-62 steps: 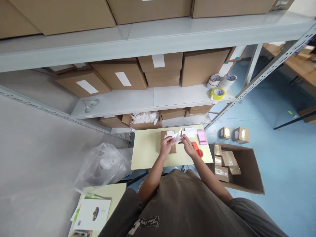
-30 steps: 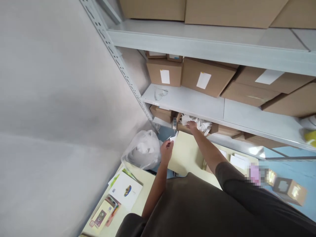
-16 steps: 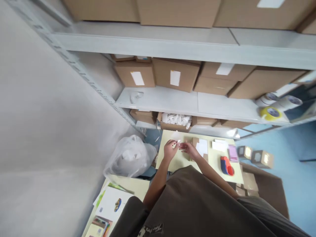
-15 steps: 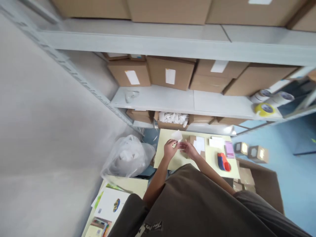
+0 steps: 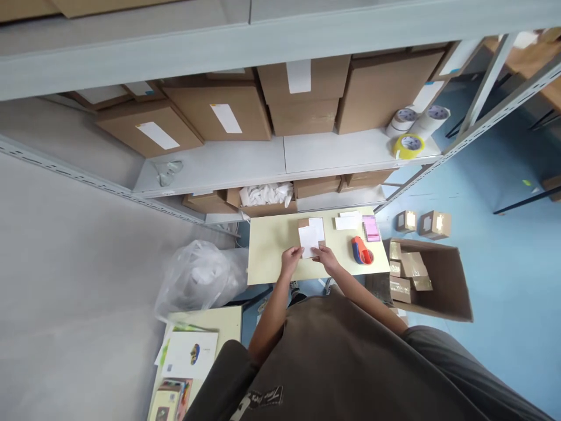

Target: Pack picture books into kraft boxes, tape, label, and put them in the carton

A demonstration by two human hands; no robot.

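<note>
Through the head camera I have both hands out over the pale yellow worktop (image 5: 270, 247), close together at the near edge of a white sheet (image 5: 309, 238). My left grip (image 5: 291, 261) is pinched closed on the sheet's near left corner; my right grip (image 5: 325, 257) is closed at the near right corner, thumb on top, its lower fingers partly hidden from me. The sheet is above a flat brown box (image 5: 302, 223) on the worktop, covering much of it, and I can't tell whether the two touch. A second white sheet (image 5: 319, 223) shows on the box beyond it. To the right I see white papers (image 5: 348, 221), a pink item (image 5: 371, 228) blurred by pixels, and a red and blue tape dispenser (image 5: 356, 248). An open carton (image 5: 452, 286) of small taped boxes (image 5: 412, 264) is just beside the worktop's right end. On the shelf (image 5: 245, 161) ahead is yellow tape (image 5: 404, 153).
</note>
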